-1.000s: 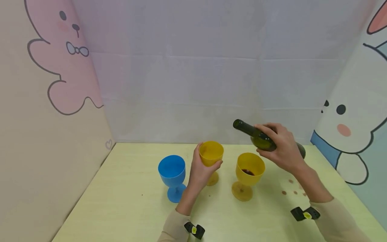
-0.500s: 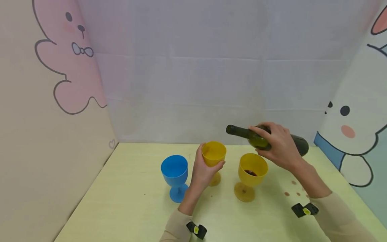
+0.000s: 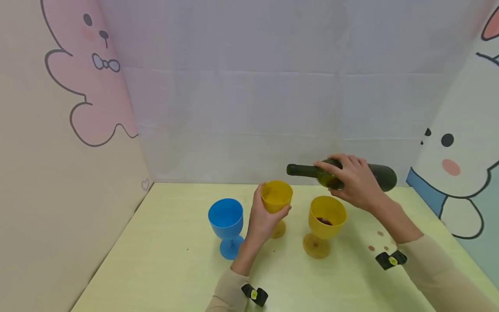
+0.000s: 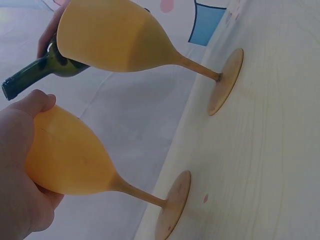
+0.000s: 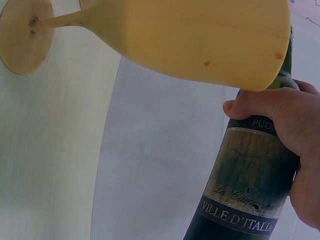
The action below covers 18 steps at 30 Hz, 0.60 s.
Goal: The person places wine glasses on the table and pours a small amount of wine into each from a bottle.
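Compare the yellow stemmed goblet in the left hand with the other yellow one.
The yellow, plastic-looking stemmed goblet in the left hand is gripped by its bowl; the other yellow stemmed goblet stands free. Dark liquid shows in the free goblet; none shows in the held goblet. The held goblet stands farther back than the free goblet. Both have slim stems and round feet on the pale table.

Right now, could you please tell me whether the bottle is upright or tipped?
Tipped: in the head view, the right hand holds the bottle almost level, its neck pointing left.
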Motion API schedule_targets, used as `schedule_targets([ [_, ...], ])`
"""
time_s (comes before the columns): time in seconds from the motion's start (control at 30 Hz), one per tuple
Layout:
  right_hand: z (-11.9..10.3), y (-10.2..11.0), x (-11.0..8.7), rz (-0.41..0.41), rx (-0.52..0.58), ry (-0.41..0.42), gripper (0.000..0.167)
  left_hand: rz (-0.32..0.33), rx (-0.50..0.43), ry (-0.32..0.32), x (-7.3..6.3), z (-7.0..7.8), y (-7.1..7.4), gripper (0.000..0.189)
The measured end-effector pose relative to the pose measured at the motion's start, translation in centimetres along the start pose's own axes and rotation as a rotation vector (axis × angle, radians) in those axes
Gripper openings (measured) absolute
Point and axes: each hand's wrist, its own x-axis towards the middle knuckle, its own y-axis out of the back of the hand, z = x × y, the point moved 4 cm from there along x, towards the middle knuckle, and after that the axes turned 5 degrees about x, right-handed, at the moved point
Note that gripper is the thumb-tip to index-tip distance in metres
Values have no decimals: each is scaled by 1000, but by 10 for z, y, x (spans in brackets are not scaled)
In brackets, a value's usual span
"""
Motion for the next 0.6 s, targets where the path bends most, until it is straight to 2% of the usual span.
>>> schedule_targets([
  [0.6, 6, -13, 0, -58, -111, 104, 95, -7, 3, 7, 2, 1, 0, 92],
])
